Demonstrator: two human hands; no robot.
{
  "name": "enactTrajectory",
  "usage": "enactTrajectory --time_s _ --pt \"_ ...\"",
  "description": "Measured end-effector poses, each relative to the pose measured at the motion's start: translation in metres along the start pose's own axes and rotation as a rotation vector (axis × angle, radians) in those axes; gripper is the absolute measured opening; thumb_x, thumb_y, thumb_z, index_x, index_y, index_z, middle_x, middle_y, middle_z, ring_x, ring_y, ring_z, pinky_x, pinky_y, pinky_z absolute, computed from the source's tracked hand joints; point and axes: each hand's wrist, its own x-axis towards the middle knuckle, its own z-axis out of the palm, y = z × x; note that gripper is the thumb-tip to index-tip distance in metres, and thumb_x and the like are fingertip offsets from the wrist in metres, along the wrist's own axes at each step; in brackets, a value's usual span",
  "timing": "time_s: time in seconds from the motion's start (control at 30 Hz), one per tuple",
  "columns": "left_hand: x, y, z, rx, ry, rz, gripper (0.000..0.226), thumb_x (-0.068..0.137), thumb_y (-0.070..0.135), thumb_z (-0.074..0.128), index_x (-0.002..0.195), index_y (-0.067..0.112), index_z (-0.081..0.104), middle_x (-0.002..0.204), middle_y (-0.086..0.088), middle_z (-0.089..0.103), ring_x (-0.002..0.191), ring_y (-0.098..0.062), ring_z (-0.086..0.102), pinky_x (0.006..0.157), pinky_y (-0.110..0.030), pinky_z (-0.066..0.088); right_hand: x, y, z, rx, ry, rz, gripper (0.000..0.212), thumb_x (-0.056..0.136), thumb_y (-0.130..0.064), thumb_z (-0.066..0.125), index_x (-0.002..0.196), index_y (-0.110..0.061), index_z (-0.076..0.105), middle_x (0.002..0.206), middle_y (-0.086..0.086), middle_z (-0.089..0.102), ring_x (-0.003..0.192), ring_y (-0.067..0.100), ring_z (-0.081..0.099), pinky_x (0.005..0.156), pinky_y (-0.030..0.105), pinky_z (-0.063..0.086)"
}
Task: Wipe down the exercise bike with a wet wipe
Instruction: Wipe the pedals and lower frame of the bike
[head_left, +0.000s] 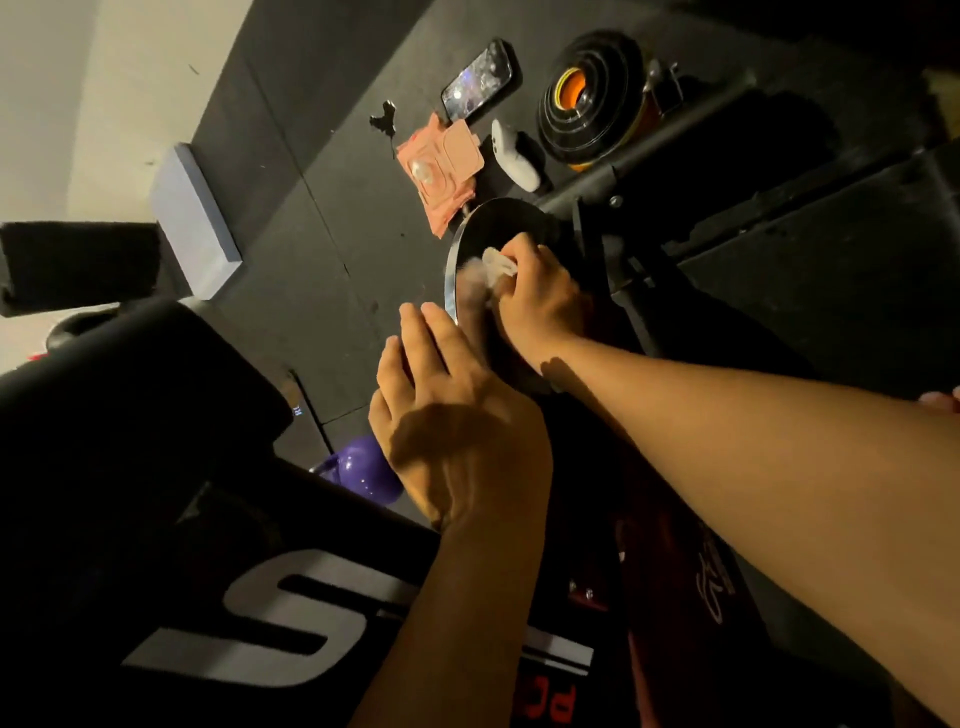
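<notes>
Head view: our right hand (540, 306) pinches the wet wipe (498, 267) against the flywheel (498, 218) face;
Left hand (452, 426): fingers straight, empty, beside its rim

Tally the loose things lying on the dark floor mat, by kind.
Phone: 1
Pink packet: 1
White gadget: 1
Small black clip: 1
Weight-plate stack: 1
Blue-grey block: 1
Purple kettlebell: 1
Total: 7

white wet wipe (497, 265) bunched against black flywheel (501, 221)
</notes>
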Motion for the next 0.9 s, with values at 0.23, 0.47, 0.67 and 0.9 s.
enactTrajectory --time_s 0.23,0.47,0.67,0.9 --pt "-0.001 -0.004 0.000 -0.023 -0.053 0.026 0.075 0.086 0.039 0.015 0.144 0.002 0.045 0.150 -0.018 0.044 0.139 -0.038 0.041 0.114 -0.051 0.028 -0.124 0.020 -0.020 0.324 -0.153 -0.069 0.017 0.093 -0.036 0.062 0.090 -0.031 0.046 0.069 -0.017 0.056 0.063 -0.010 0.059 0.057 0.008 0.045" --pt "0.000 -0.002 0.001 0.086 0.074 0.015 0.057 0.085 0.018 0.035 0.136 0.005 0.055 0.140 -0.013 0.057 0.128 -0.033 0.054 0.101 -0.044 0.045 0.047 -0.007 0.007 0.099 0.102 -0.130 0.010 0.094 -0.014 0.045 0.090 -0.016 0.054 0.101 0.016 0.063 0.097 0.034 0.059 0.079 0.038 0.041" --pt "0.000 0.001 -0.004 0.065 0.023 -0.023 0.058 0.089 0.022 0.030 0.139 0.005 0.052 0.144 -0.013 0.053 0.132 -0.034 0.050 0.102 -0.049 0.042 0.007 0.014 0.000 0.207 -0.286 0.128 0.047 0.104 -0.022 0.036 0.151 -0.024 0.030 0.156 0.006 0.032 0.142 0.026 0.031 0.113 0.030 0.023" --pt "-0.001 0.010 -0.011 0.017 0.059 -0.031 0.065 0.089 0.038 0.023 0.138 0.012 0.056 0.146 -0.009 0.052 0.135 -0.032 0.046 0.107 -0.048 0.036 -0.040 0.026 -0.006 0.392 -0.437 -0.077 0.052 0.104 -0.042 0.026 0.153 -0.024 0.026 0.162 0.000 0.019 0.150 0.016 0.010 0.122 0.038 0.008"
